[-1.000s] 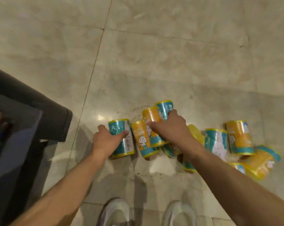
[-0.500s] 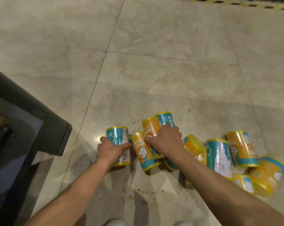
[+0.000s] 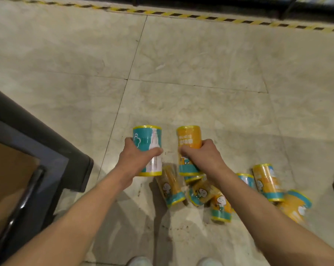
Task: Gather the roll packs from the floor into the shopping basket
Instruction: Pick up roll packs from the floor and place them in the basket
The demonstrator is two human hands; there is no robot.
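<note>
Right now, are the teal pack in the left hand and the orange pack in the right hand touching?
Apart. The head view shows bare floor between the teal pack and orange pack.

No wording can be read anywhere. The orange roll pack (image 3: pixel 189 143) carries a few lines of white print on its upper half, too blurred to make out, and the teal roll pack (image 3: pixel 147 143) shows only a white cloud outline and a pale figure. The packs lying on the floor (image 3: pixel 200 104) bear a small cartoon figure, clearest on the pack (image 3: pixel 171 189) nearest the middle, with no legible lettering. The black-and-yellow striped strip (image 3: pixel 181 15) along the far edge bears no characters.
</note>
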